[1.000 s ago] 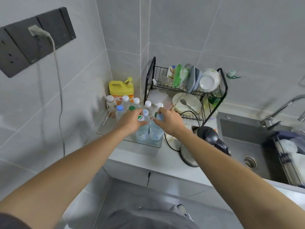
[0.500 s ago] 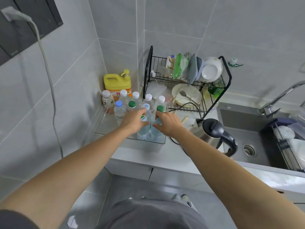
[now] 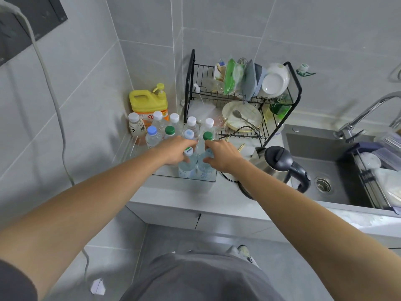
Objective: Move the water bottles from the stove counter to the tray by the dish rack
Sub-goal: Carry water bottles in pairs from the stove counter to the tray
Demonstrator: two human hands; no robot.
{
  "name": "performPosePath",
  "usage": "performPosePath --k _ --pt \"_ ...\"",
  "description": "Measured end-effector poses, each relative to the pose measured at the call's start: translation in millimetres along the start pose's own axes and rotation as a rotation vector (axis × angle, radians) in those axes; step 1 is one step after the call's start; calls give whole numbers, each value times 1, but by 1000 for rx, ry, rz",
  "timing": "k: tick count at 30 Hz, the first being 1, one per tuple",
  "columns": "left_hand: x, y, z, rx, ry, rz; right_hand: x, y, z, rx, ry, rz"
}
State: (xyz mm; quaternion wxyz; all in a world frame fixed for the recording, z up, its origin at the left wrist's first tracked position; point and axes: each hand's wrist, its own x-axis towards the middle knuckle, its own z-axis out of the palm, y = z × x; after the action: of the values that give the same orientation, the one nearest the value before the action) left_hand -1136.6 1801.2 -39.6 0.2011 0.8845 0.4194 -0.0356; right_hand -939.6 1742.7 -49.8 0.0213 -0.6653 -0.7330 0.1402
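A clear tray (image 3: 186, 179) sits on the counter left of the black dish rack (image 3: 280, 118). Several capped water bottles (image 3: 153, 136) stand in it. At the tray's front edge, my left hand (image 3: 173, 152) grips the neck of a clear water bottle (image 3: 186, 167) with a green-and-white cap. Beside it my right hand (image 3: 221, 156) grips the neck of a second water bottle (image 3: 205, 168). Both bottles stand upright and touch each other inside the tray.
A yellow detergent jug (image 3: 148, 103) stands in the corner behind the bottles. An electric kettle (image 3: 280, 168) with its black cord is right of the tray. The sink (image 3: 338, 170) and tap (image 3: 364, 118) lie further right. A grey cable (image 3: 54, 101) hangs down the left wall.
The view has shifted a little and the hands sit slightly lower on the two front bottles, which stay in place in the tray.
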Motion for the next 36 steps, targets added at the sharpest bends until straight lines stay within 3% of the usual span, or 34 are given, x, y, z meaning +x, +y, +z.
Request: performPosePath --k 16,28,36 --pt "3 6 12 -44 176 -86 3 3 -3 -59 -3 -96" --pt "7 9 10 -60 138 -81 2 7 -3 -84 -30 -155" --pt "6 5 16 -79 147 -64 0 6 1 -57 12 -96"
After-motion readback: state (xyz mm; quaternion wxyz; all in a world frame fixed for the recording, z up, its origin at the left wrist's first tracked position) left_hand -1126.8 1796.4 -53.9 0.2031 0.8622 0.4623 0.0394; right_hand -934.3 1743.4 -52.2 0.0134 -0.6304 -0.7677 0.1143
